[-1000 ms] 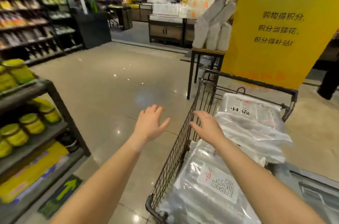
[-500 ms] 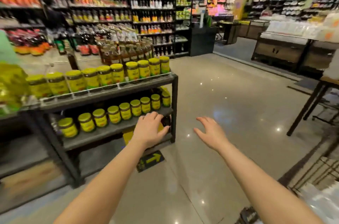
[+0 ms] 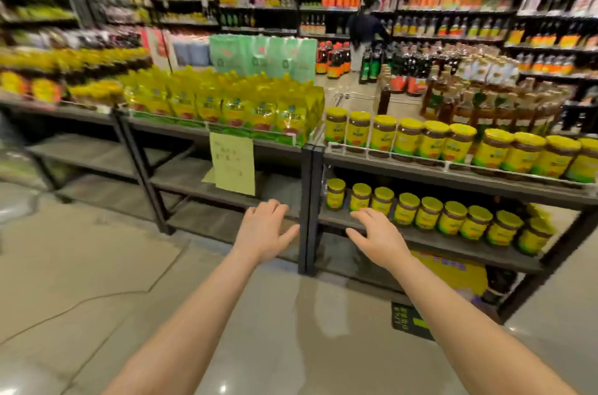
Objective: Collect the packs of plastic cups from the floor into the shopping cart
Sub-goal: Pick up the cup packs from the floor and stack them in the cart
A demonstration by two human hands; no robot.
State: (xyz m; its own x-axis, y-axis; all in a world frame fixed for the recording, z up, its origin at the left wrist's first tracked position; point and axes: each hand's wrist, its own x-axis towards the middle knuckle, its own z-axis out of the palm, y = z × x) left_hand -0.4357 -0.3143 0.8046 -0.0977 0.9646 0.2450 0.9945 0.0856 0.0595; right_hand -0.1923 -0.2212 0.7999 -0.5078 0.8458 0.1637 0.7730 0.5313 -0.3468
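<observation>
Both my arms stretch forward over the shiny floor. My left hand (image 3: 265,231) hangs in the air with its fingers spread and holds nothing. My right hand (image 3: 377,234) is beside it, palm down, fingers relaxed, also holding nothing. Neither the shopping cart nor any pack of plastic cups is in view.
A low dark metal shelf rack (image 3: 307,200) stands right in front of my hands, with yellow-lidded jars (image 3: 420,212) on the right and yellow pouches (image 3: 226,103) on top. A yellow paper sign (image 3: 232,165) hangs from it. A person (image 3: 365,29) stands at the far shelves. Bare floor (image 3: 97,281) lies to the left.
My view has swung left, away from the cart with its packs, which has left the frame. The jar rack now fills the front. Both hands stay held out and hold nothing.
</observation>
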